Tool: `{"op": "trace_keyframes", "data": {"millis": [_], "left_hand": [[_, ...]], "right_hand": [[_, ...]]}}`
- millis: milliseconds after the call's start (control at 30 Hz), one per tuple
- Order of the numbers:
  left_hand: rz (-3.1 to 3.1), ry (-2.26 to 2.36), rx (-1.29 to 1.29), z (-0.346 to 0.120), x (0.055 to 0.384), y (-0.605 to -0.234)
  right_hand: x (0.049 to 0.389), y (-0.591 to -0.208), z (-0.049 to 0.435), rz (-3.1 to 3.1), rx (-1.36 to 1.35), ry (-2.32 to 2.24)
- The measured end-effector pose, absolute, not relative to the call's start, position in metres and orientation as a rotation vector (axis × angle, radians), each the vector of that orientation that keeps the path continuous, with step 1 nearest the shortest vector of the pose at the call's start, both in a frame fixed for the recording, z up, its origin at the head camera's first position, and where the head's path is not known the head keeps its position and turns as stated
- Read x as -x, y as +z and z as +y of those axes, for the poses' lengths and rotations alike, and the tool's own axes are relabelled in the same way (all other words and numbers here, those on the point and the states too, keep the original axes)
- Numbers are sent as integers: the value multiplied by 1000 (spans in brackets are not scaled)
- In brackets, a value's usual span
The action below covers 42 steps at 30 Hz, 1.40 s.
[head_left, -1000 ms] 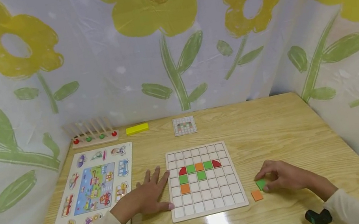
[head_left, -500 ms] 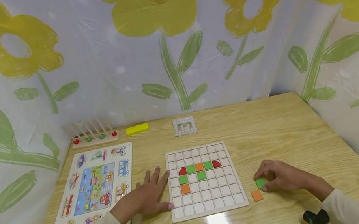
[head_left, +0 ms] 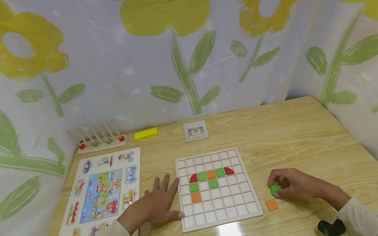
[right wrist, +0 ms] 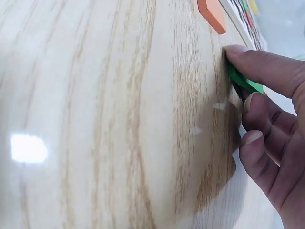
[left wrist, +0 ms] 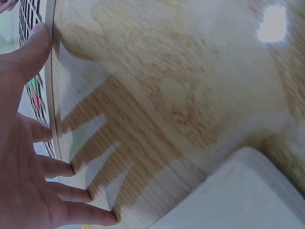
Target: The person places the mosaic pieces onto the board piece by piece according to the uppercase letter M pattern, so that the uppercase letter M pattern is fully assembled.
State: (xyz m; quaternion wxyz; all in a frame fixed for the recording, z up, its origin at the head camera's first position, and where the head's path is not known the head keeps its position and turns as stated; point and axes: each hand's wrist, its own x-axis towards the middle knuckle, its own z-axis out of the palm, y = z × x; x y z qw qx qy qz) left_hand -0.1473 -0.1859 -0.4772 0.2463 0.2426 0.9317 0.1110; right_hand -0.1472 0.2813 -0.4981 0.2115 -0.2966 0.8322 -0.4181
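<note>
My left hand (head_left: pixel 158 203) lies spread on the table, its thumb and index finger touching the left edge of a wooden grid board (head_left: pixel 219 203). Red corner pieces (head_left: pixel 229 171), green tiles (head_left: pixel 213 183) and orange tiles (head_left: pixel 196 197) sit in some of its cells. To the right of the board, my right hand (head_left: pixel 296 185) pinches a loose green square tile (head_left: pixel 275 189) between thumb and fingers. In the right wrist view this green tile (right wrist: pixel 244 80) is tilted and partly hidden by the thumb. A loose orange tile (head_left: pixel 272 204) lies flat just beside it.
A small pattern card (head_left: pixel 195 131) lies behind the board. Left of it are a yellow block (head_left: pixel 146 133) and a peg stand (head_left: pixel 102 145) with red and green beads. A vehicle picture puzzle (head_left: pixel 84 212) lies under the left forearm. A flowered curtain (head_left: pixel 111 85) borders the table.
The green tile has tipped up slightly in my right hand's fingertips. The left hand stays against the board. The head view has shifted a little.
</note>
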Motion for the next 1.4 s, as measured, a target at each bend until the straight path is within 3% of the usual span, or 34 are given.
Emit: {"op": "trace_keyframes", "data": {"millis": [1400], "left_hand": [[2543,293,-632,-185,149,-481]], "right_hand": [[160,-480,242,2432,725,-1202]]}}
